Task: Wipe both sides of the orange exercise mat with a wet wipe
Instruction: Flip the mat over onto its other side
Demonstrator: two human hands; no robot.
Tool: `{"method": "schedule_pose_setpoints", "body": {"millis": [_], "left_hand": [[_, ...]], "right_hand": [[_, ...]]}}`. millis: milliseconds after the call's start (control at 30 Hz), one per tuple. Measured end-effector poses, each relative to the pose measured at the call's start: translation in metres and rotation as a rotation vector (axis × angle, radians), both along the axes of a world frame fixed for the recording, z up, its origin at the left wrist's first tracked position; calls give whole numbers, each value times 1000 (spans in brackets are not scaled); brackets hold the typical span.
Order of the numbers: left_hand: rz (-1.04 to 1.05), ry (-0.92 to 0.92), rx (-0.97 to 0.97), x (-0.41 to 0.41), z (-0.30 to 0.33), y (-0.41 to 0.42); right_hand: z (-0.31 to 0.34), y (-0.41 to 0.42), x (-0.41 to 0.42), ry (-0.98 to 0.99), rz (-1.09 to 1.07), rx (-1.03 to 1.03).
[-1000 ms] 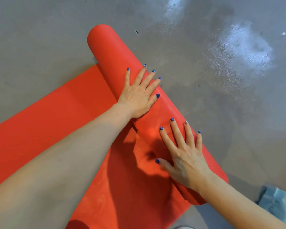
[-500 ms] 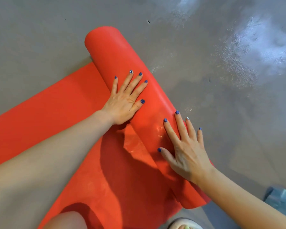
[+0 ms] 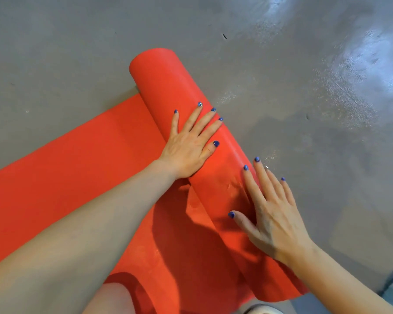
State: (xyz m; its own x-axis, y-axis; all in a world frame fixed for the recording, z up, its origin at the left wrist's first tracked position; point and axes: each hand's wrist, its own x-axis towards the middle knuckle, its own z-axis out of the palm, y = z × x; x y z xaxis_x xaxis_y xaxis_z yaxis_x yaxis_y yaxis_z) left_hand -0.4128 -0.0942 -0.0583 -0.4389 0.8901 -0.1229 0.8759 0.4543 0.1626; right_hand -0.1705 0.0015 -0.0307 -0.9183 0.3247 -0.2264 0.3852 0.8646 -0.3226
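Nothing readable here tbh, no text, labels, brand marks or numbers anywhere. The orange mat [image 3: 173,87] is plain on every visible surface, and the grey floor [image 3: 55,53] has no signs either.

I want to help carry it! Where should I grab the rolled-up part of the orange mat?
Probably grab the roll by its free far end, reaching over the top from the bare floor side. That end is round and nothing covers it. The left hand and right hand lie flat on the middle and near part, and the unrolled mat sheet runs off the other side.
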Motion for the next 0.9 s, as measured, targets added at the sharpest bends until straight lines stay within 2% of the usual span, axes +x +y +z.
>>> {"method": "schedule_pose_setpoints", "body": {"millis": [200, 333, 433, 500, 567, 733, 833, 900], "left_hand": [[50, -61, -63, 1, 1, -48], [72, -98, -101, 2, 1, -75], [104, -152, -91, 4, 3, -81], [120, -158, -86, 8, 4, -82], [133, -158, -91, 10, 7, -84], [167, -132, -63, 11, 25, -109], [217, -49, 73, 12, 47, -117], [179, -55, 88, 18, 59, -114]], "right_hand": [[8, -30, -15, -122, 81, -10], [18, -45, -13, 19, 161, -127], [19, -30, -14, 148, 32, -225], [18, -26, -19, 37, -84, -247], [15, -36, -22, -51, -87, -271], [19, -72, -21, -4, -46, -115], [20, -105, -21, 1, -16, -7], [19, -131, -21, 11, 25, 23]]}}
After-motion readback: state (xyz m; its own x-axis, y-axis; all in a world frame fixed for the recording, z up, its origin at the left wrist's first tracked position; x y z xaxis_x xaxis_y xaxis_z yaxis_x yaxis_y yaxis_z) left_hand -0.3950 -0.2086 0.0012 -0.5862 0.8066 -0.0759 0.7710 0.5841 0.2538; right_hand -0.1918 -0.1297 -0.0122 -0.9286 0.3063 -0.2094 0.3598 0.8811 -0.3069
